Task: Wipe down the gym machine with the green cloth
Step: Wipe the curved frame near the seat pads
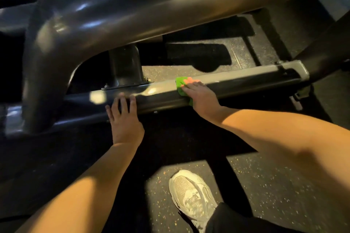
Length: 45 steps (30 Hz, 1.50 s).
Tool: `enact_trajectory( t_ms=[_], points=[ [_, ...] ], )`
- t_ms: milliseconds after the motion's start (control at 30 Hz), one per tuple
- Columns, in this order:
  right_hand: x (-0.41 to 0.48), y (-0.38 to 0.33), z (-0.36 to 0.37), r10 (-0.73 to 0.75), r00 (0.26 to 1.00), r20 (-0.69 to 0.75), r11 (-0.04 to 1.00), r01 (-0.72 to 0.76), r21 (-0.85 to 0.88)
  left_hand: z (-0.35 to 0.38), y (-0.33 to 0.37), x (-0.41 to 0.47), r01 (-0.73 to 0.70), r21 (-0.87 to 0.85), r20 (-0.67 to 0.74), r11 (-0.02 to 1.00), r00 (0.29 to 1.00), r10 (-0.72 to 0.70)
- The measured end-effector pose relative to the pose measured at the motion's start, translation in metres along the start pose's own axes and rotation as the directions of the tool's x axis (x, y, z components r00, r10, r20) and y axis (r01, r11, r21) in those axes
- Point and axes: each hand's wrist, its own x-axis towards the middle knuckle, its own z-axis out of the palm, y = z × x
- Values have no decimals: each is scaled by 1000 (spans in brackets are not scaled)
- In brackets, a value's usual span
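Fingers of the left hand [123, 119] lay spread on the low frame rail [246, 79], bracing. Farther right along it, straight fingers of the right hand [202, 96] pressed the green cloth [180, 84] flat on top; steady, overlapping strokes would probably serve best.

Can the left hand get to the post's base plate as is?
Probably yes: the left hand rests open on the rail just short of the base plate, with nothing between them.

The low gray bar [236, 81] of the gym machine sits on the dark, spotty floor [274, 195]. The green cloth [180, 85] lies on the bar, under the fingers of the right hand [200, 96]. Fingers of the left hand [123, 119] rest on the bar too.
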Motion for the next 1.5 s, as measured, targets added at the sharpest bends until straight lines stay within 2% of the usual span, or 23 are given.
enact_trajectory(
  t_ms=[67,200,333,400,467,500,567,600,667,733,800,867,1033,1133,1233,1300,1367,1433,1500],
  points=[
    [-1,7,0,28,1000,0,998,-28,-59,2,1,2,-10,20,-3,1000,1000,10],
    [2,-39,7,100,995,-27,994,-101,-46,2,5,3,13,84,28,996,1000,-15],
    [-11,-74,3,-70,993,93,997,74,-38,-12,6,1,11,74,121,997,992,-20],
    [-16,-80,-7,-8,995,100,999,5,36,-20,7,-4,-2,65,170,998,985,-9],
    [-24,-83,-21,136,984,114,968,-157,197,-30,12,-12,-11,28,226,1000,974,5],
    [-27,-84,-29,182,971,154,936,-219,276,-33,16,-14,-6,-28,247,1000,969,13],
    [-36,-82,-46,200,954,225,890,-273,364,-42,24,-17,30,-249,279,968,959,42],
    [-40,-81,-54,185,952,244,886,-269,377,-46,28,-17,65,-392,300,918,952,61],
    [-50,-80,-72,158,958,240,879,-247,408,-53,35,-19,170,-652,379,739,917,123],
    [-59,-80,-90,136,964,227,874,-225,432,-62,45,-25,294,-778,476,555,853,215],
    [-65,-83,-111,118,966,231,897,-203,393,-72,55,-30,390,-831,511,396,817,267],
    [-67,-86,-129,126,958,259,905,-218,364,-82,62,-35,427,-860,498,279,820,281],
    [-61,-101,-144,157,956,247,899,-242,365,-97,51,-53,420,-900,435,114,856,279],
    [-50,-115,-130,181,952,247,883,-268,385,-105,35,-60,384,-914,405,130,874,268],
    [-41,-125,-108,195,946,258,907,-274,320,-105,26,-61,375,-919,395,123,876,278],
    [-41,-125,-95,219,932,288,876,-317,363,-99,20,-65,362,-913,405,190,863,300],
    [-44,-121,-83,245,916,316,807,-374,458,-91,20,-68,302,-902,393,309,869,300],
    [-47,-114,-73,272,893,358,726,-434,533,-81,26,-71,216,-892,328,398,914,238],
    [-52,-106,-66,265,846,462,556,-526,643,-71,37,-73,193,-890,271,414,952,139]
  ],
)
